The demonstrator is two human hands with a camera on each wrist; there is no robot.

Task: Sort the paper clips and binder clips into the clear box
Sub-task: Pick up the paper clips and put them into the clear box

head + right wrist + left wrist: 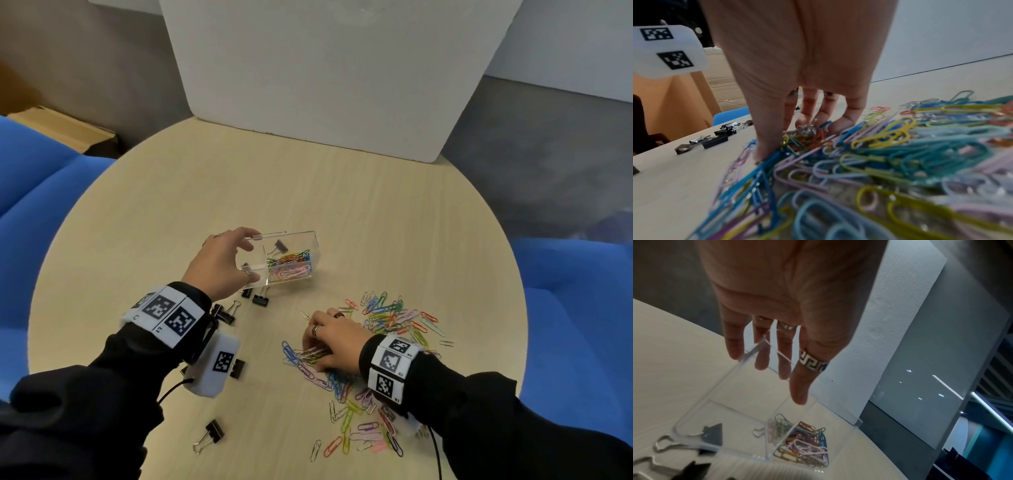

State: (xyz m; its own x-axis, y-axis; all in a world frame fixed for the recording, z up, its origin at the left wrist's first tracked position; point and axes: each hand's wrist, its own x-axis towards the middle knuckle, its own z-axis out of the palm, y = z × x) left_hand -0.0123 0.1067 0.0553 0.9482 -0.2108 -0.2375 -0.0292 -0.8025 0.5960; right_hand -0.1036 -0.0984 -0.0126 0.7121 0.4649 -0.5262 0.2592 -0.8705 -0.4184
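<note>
Clear box (291, 258) sits tilted, coloured paper clips (383, 317) heaped loose beside it, black binder clips (215, 432) scattered left.

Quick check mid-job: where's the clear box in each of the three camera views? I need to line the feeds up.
Head: clear box left of table centre, left hand gripping its left end.
Left wrist: clear box lower centre, below the fingers.
Right wrist: not in view; only the right hand on loose paper clips.
Shared landmark: the pale wooden table, in all three.
</note>
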